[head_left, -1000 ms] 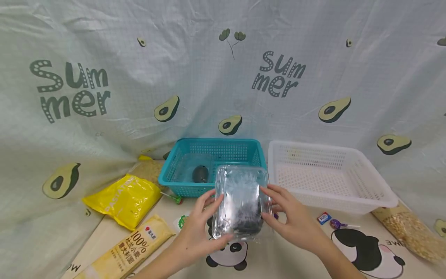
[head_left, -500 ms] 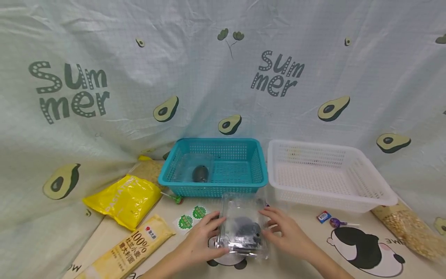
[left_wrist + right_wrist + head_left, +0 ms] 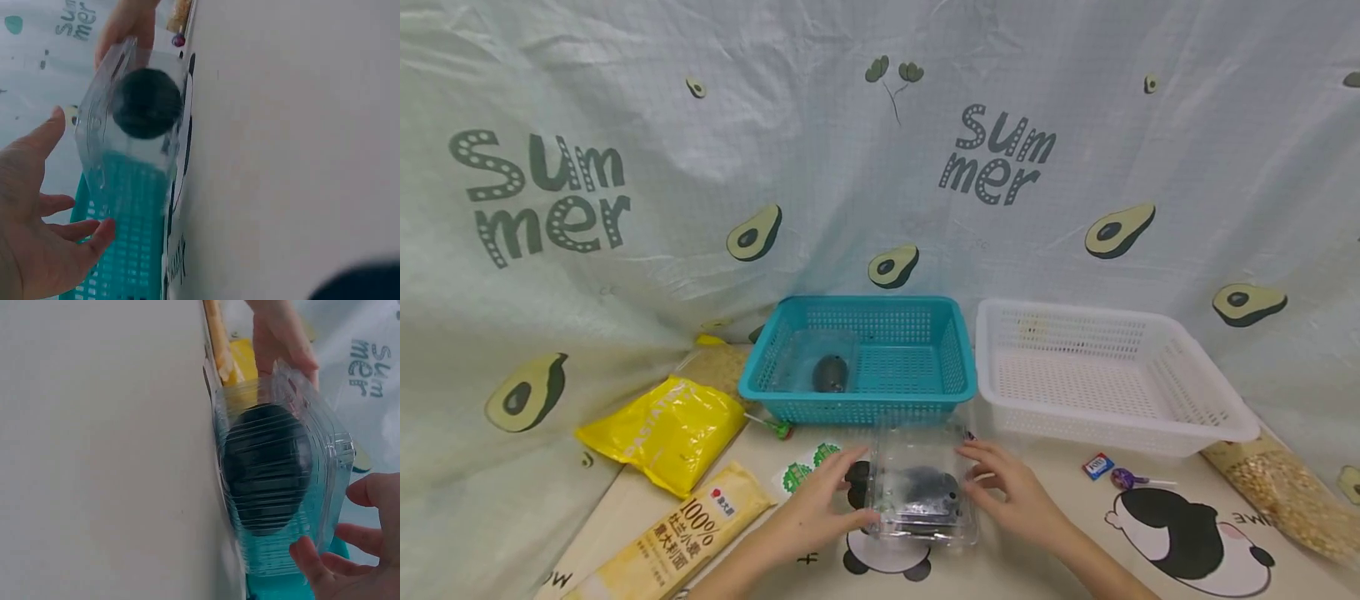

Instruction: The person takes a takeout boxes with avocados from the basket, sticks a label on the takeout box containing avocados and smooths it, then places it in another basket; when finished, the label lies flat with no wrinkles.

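A clear plastic clamshell box stands on the table in front of me, its lid down. Inside lies a dark egg-shaped thing that looks like an avocado. My left hand is at the box's left side, fingers spread and loosely bent; in the left wrist view its fingertips stand a little off the wall. On the other side, my right hand has relaxed fingers right at the box's edge, thumb and forefinger close to the lid rim in the right wrist view. Neither hand closes round it.
Behind the box stands a teal basket holding another clear box with a dark oval thing. A white basket is at right. Yellow pasta bags lie left; a purple lollipop and a grain bag lie right.
Both hands have lowered the clear box, which was tilted up in the air a second ago, down onto the table. Since then the left hand's fingers have loosened from its side.
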A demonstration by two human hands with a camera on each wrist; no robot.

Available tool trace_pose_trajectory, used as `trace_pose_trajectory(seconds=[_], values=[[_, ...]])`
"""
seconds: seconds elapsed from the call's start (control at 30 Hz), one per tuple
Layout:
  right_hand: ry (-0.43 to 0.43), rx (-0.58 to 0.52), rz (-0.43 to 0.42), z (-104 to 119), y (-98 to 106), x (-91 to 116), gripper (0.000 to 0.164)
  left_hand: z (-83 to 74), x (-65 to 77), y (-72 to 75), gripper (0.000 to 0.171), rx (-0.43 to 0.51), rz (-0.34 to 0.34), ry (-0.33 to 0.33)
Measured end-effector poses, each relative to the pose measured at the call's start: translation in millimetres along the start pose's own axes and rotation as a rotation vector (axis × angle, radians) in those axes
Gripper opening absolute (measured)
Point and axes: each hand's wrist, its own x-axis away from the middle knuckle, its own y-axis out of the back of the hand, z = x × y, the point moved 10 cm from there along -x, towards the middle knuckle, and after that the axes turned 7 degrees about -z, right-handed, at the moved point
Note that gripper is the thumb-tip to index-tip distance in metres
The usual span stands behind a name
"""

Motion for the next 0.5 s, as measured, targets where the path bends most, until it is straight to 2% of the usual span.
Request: trace_pose_trajectory(seconds=[0.13,0.23,0.37,0.5], values=[[-0.027,0.016,-0.072,2.8,5.9,-1.0,0.037,34.5,-9.0,30.6,0.077,-0.18,-0.125,0.086],[-0.058,0.032,-0.131,8.8,12.8,-1.9,0.035,63.2,-17.5,48.5,0.072,-0.253,-0.199,0.15],[-0.07,0.052,-0.156,15.1,15.0,-1.7,0.032,87.0,-20.6,54.3,0.074,-0.301,-0.206,0.21],[-0.061,0.059,-0.179,15.6,16.0,-0.4,0.032,86.8,-19.5,50.7,0.087,-0.363,-0.201,0.213]])
